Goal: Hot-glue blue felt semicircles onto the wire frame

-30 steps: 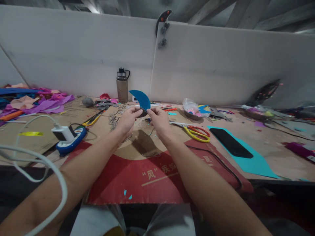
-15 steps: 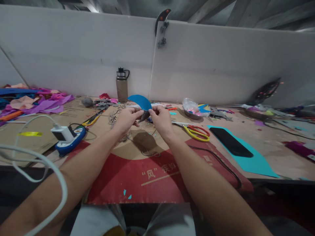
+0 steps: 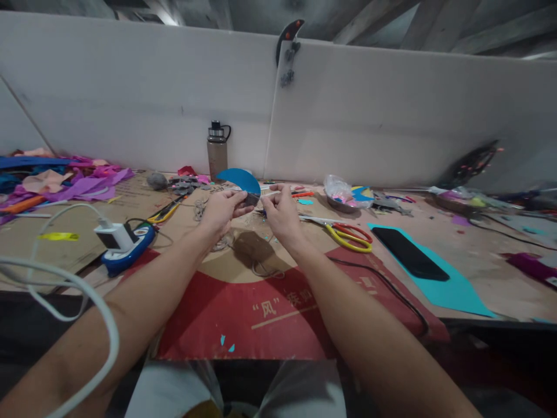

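Note:
My left hand (image 3: pixel 221 210) is closed on a blue crescent-shaped piece (image 3: pixel 240 179) that looks like paper or felt. A dark grey part (image 3: pixel 251 200) shows under its lower edge, by my left fingertips. Beside the piece's right tip, my right hand (image 3: pixel 281 213) has thumb and fingers pinched together. What lies in that pinch, if anything, is too small to make out. Both hands are raised over a red and tan cardboard sheet (image 3: pixel 195 331). Scissors with red and yellow handles (image 3: pixel 350 237) rest to the right of my right hand.
A drink bottle (image 3: pixel 217 152) stands by the white partition (image 3: pixel 130 87). Left are a blue power strip (image 3: pixel 126 258) with a white charger, a looping white cable (image 3: pixel 98 296) and coloured scraps (image 3: pixel 82 186). Right, a black phone (image 3: pixel 409 253) lies on turquoise sheet (image 3: pixel 461 299); a bagged bowl (image 3: pixel 343 203) sits behind.
The blue piece has shifted slightly left and turned in my left hand. My right fingers have moved a little off its edge and changed their pinch.

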`<state>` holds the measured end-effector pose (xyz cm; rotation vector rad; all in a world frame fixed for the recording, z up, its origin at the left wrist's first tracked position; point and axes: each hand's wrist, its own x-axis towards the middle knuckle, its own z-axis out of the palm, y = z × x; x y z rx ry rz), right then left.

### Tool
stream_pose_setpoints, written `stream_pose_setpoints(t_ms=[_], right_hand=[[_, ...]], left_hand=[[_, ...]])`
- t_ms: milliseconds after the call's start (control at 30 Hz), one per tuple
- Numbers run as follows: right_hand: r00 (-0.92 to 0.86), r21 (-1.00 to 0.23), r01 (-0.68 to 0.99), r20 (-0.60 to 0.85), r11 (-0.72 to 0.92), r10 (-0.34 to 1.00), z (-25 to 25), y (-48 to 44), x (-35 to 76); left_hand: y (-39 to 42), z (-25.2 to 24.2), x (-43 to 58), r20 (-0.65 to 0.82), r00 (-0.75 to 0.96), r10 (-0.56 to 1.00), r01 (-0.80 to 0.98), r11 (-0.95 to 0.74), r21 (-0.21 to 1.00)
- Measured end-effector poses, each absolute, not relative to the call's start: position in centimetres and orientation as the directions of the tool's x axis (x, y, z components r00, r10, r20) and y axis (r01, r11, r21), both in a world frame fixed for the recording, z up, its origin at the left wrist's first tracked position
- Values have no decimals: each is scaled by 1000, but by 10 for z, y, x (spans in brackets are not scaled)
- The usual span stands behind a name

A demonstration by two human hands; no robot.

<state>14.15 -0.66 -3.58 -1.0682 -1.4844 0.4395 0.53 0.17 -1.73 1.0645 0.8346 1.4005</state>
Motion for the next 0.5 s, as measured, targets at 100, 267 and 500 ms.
stream_pose_setpoints(t_ms=[100,267,500], right_hand=[[57,-788,386,539,479,841,-40,-6,140],[-253,-759,512,313,401,916,-48,-13,134],[-158,-606,717,339,344,927,-37,-17,164]], left_hand=[[4,-16,2,153,-27,988,-398,-151,905],[17,-18,-12,170,-112,979,-457,-203,866],[27,-21,-25,210,-149,966,-458,-255,851]])
